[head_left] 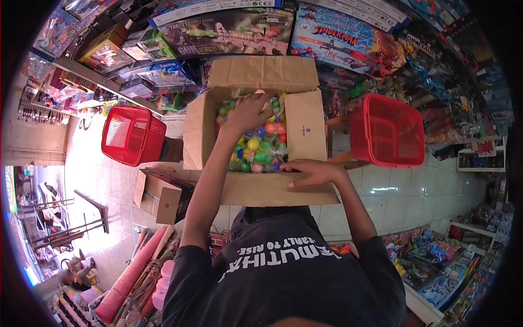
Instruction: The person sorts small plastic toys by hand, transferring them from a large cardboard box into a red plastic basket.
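**Both hands at an open brown cardboard carton of colourful balls**

A pale, glossy tiled floor spreads beneath the scene. At the near side is the wearer's black T-shirt with white lettering. The carton sits in the middle, its four flaps folded outward.

Beyond it, two wide printed toy boxes lie side by side: a dark one showing a toy gun on the left and a blue-and-red Spiderman one on the right. A red plastic openwork basket stands to the carton's left, and a second red plastic basket to its right.

A long pink roll lies at the near left, with a smaller open cardboard box on the floor farther off, between the left basket and the large carton's near side. Another person is at the left edge.

The left hand reaches into the carton's far half, palm down over the balls, fingers apart. The right hand rests at the near edge, on the near flap, its fingers also apart and extended towards the balls.

The balls, small and multicoloured, fill the visible inside of the carton; some appear wrapped in clear plastic.
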The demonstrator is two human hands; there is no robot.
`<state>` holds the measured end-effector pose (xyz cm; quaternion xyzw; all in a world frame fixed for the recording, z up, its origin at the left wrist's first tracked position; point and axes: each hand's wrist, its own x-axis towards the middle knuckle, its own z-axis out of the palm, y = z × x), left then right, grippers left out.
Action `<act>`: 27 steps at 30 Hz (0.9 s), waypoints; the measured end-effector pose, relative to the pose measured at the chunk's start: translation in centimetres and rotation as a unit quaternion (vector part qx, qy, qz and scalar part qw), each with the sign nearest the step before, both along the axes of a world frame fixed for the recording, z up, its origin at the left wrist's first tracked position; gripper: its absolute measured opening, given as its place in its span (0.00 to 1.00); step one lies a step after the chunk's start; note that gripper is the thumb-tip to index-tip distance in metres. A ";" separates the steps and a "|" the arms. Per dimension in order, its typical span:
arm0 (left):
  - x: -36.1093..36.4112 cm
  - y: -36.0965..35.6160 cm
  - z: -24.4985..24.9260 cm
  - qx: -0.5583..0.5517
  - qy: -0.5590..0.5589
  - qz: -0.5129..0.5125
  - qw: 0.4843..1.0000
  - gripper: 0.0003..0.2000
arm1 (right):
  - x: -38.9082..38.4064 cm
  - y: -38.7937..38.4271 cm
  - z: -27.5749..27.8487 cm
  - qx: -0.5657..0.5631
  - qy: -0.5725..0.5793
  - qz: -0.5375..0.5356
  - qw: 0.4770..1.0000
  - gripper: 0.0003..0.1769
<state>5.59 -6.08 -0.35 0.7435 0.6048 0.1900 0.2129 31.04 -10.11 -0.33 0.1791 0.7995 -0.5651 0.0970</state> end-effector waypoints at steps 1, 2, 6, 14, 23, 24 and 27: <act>0.2 -0.8 -0.5 -0.002 -0.001 -0.004 1.000 0.24 | 0.1 -1.0 -1.4 0.044 0.008 -0.018 0.999 0.34; 0.4 -1.7 -0.9 0.003 -0.027 -0.007 1.000 0.24 | 0.1 -2.0 -2.7 0.087 0.016 -0.036 0.995 0.35; 1.2 -5.0 -4.2 0.039 -0.062 -0.028 0.997 0.21 | -0.3 -4.6 -5.6 0.130 0.014 -0.073 0.989 0.31; 3.3 -12.7 -6.9 0.056 -0.067 -0.068 0.994 0.17 | -1.0 -7.4 -6.9 0.287 0.040 -0.282 0.915 0.16; 4.1 -14.4 -8.6 0.134 0.044 -0.112 0.984 0.17 | -1.8 -8.7 -8.0 0.417 0.054 -0.342 0.841 0.09; 4.0 -14.3 -8.5 0.138 0.055 -0.108 0.983 0.17 | -1.7 -8.7 -7.6 0.407 0.054 -0.343 0.845 0.08; 4.1 -14.1 -8.1 0.117 -0.002 -0.096 0.989 0.16 | -1.5 -8.4 -7.5 0.380 0.079 -0.332 0.860 0.09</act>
